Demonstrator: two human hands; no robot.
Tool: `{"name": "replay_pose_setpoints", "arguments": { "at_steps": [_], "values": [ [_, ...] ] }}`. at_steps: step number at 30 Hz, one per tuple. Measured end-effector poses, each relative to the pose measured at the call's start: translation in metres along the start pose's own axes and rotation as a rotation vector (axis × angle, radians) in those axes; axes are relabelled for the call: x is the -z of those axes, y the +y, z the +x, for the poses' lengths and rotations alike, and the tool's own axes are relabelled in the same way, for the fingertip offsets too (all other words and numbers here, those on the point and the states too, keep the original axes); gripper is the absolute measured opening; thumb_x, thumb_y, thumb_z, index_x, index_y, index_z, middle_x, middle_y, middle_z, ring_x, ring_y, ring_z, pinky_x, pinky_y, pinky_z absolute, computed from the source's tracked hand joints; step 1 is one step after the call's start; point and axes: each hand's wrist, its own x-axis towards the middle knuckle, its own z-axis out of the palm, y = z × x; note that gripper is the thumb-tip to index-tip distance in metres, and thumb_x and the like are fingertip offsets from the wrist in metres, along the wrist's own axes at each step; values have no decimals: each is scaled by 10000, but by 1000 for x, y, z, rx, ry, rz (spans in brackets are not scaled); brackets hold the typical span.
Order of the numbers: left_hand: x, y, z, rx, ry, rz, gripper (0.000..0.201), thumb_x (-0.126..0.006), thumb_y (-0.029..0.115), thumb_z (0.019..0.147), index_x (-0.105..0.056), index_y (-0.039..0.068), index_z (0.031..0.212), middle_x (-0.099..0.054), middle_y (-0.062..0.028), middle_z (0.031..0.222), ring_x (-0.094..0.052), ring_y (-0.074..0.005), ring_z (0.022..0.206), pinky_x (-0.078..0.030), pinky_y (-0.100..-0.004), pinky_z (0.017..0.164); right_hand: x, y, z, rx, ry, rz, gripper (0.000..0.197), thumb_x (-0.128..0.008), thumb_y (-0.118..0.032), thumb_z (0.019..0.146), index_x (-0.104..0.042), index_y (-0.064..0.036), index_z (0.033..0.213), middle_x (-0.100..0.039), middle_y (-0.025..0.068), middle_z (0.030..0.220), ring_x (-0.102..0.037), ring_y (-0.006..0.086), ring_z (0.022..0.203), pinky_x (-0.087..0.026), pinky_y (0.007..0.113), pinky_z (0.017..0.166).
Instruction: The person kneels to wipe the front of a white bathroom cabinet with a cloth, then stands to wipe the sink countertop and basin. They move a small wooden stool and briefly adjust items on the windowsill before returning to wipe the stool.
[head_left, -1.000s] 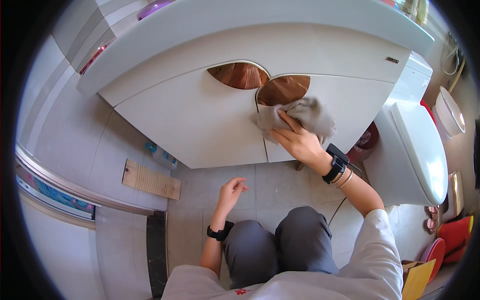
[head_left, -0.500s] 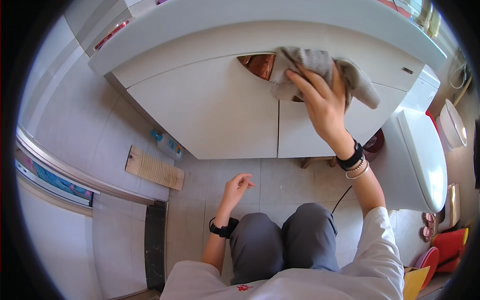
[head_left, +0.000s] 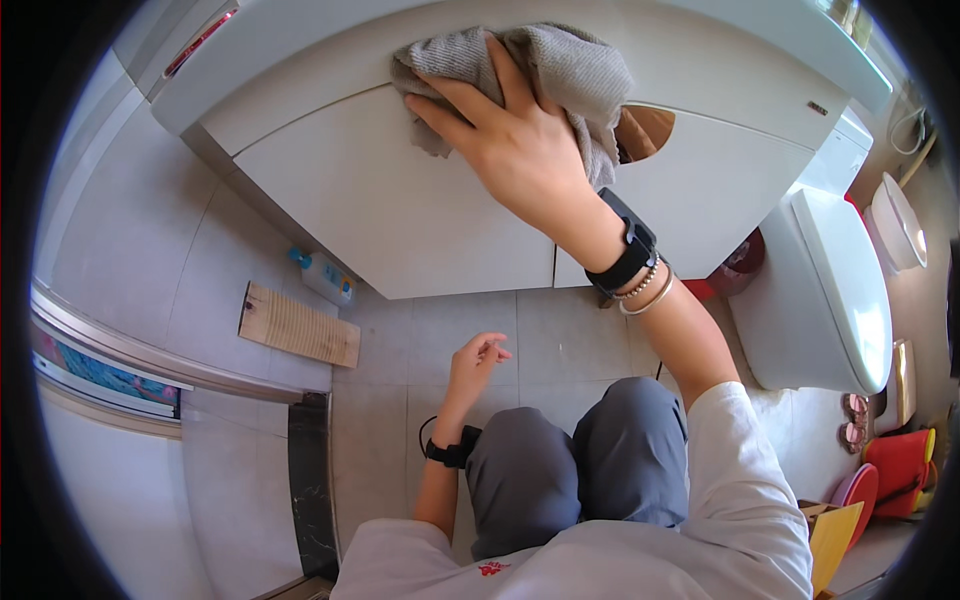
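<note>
Holding grey cloth (head_left: 585, 75) with right hand (head_left: 520, 150), fingers fanned over it, against upper front of cabinet (head_left: 380, 200). Bunched, long axis roughly left to right; overlapping left side of brown panel (head_left: 645, 132). Lying straight ahead of knees (head_left: 525, 470), well beyond left hand (head_left: 475, 365). Nearer by far to right: in contact already, reaching in from lower right. Hanging left hand over floor (head_left: 555, 335), fingers loosely curled, gripping nothing visible.

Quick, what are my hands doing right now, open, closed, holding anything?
Left hand: open, loosely curled, nothing visible in it.
Right hand: open, spread over the grey cloth against the white cabinet.
</note>
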Motion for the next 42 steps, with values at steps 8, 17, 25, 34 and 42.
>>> {"name": "replay_pose_setpoints", "arguments": {
  "at_steps": [8,17,25,34,42],
  "values": [
    [5,2,-13,33,30,43,202,-500,98,952,-605,7,1098,-686,-103,861,-643,-133,795,-509,-259,732,29,27,-64,-15,-103,-354,534,-575,-136,760,-558,-244,1283,-503,-30,1212,-429,361,1221,-418,472,947],
    [2,4,-24,13,59,61,206,-479,47,931,-609,4,1086,-688,-104,849,-644,-136,783,-491,-251,693,68,75,-102,-244,50,-141,504,-559,-29,785,-606,-253,1235,-560,38,1168,-463,338,1155,-365,500,995],
    [-5,-2,-12,66,29,112,205,-481,34,927,-603,-2,1089,-673,-94,837,-644,-146,785,-493,-258,694,85,131,-66,-221,104,-293,522,-551,-52,759,-581,-178,1265,-470,121,1302,-373,385,1225,-236,532,1035],
    [-12,-14,-4,135,-18,93,204,-472,63,951,-594,-14,1095,-676,-104,859,-643,-147,796,-503,-261,721,32,104,-164,-253,210,-210,535,-626,-133,699,-625,-242,1223,-546,-14,1064,-446,351,1115,-346,484,941],
    [-12,-9,-6,196,-41,-18,227,-470,129,970,-595,-8,1101,-684,-120,890,-641,-147,799,-507,-263,732,-19,37,-251,-75,-239,-64,496,-568,-127,787,-600,-296,1252,-537,-43,1139,-418,348,1202,-391,410,971]
  ]
}}
